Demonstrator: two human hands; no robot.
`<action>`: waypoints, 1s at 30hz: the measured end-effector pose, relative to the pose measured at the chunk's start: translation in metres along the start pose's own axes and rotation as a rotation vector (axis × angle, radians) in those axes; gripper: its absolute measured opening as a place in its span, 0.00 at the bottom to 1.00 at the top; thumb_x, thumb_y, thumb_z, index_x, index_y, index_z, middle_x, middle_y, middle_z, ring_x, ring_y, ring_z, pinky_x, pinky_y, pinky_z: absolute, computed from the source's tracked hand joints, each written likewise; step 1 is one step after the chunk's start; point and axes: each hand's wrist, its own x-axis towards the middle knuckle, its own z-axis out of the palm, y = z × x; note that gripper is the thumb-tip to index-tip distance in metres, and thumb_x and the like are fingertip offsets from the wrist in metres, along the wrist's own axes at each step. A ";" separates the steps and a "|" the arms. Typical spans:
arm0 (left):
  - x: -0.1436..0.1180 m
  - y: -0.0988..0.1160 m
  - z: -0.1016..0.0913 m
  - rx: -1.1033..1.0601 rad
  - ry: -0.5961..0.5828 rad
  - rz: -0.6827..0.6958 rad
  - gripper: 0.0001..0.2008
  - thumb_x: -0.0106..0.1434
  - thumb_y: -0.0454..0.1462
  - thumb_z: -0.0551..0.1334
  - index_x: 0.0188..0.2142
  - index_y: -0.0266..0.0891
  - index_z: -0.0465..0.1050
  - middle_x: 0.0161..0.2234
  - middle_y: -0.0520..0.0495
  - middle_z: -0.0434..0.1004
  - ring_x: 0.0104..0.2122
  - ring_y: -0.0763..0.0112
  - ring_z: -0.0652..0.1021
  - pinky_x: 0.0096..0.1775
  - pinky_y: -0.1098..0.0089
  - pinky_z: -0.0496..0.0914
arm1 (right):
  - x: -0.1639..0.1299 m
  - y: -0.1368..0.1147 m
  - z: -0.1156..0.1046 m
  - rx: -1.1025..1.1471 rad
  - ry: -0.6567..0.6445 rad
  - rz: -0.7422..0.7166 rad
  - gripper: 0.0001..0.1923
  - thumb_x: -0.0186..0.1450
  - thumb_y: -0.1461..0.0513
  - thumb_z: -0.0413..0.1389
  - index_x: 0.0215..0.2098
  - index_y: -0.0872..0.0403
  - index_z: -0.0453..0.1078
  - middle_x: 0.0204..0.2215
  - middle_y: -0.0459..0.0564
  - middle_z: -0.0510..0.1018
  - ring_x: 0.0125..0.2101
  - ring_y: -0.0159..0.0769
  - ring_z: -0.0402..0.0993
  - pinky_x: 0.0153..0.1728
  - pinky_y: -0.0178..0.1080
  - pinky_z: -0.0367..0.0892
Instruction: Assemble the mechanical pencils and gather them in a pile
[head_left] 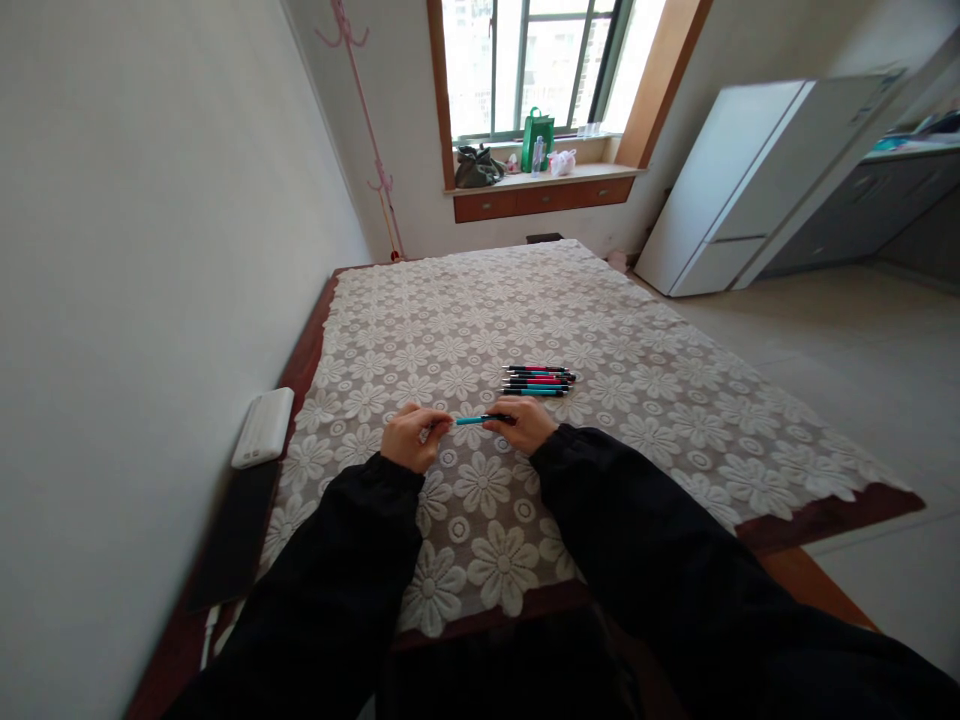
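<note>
Teal pen (472, 420) pinched by both hands: left hand (409, 438) at tip, right hand (527, 423) at barrel; pen pile (538, 380) at 1 o'clock on lace-covered bench (675, 400).

Blue pen (480, 420) between both hands

A slim teal pen (480, 419) with a black tip is lying level, spanning between both pinching grips.

one blue pen (472, 420) held; five pens (538, 381) in pile; one white box (263, 427).
</note>
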 end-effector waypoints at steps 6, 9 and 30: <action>0.000 0.000 0.002 -0.018 -0.022 0.089 0.05 0.62 0.37 0.64 0.36 0.45 0.80 0.31 0.50 0.82 0.33 0.67 0.78 0.38 0.67 0.74 | -0.002 -0.002 -0.001 -0.055 -0.048 0.021 0.05 0.66 0.65 0.58 0.40 0.54 0.76 0.30 0.48 0.77 0.28 0.33 0.70 0.31 0.33 0.61; 0.001 0.004 0.001 -0.021 0.011 0.095 0.06 0.63 0.38 0.64 0.38 0.45 0.80 0.31 0.50 0.82 0.33 0.68 0.78 0.37 0.67 0.74 | -0.002 -0.003 0.000 -0.068 -0.093 0.024 0.09 0.66 0.65 0.56 0.45 0.54 0.75 0.33 0.49 0.77 0.31 0.35 0.71 0.34 0.34 0.62; -0.001 -0.004 0.006 0.217 -0.086 -0.096 0.13 0.54 0.35 0.66 0.41 0.44 0.77 0.44 0.46 0.80 0.47 0.53 0.75 0.48 0.56 0.69 | 0.000 -0.012 -0.002 0.127 -0.050 0.049 0.09 0.66 0.66 0.52 0.42 0.53 0.72 0.38 0.49 0.79 0.37 0.36 0.73 0.41 0.37 0.65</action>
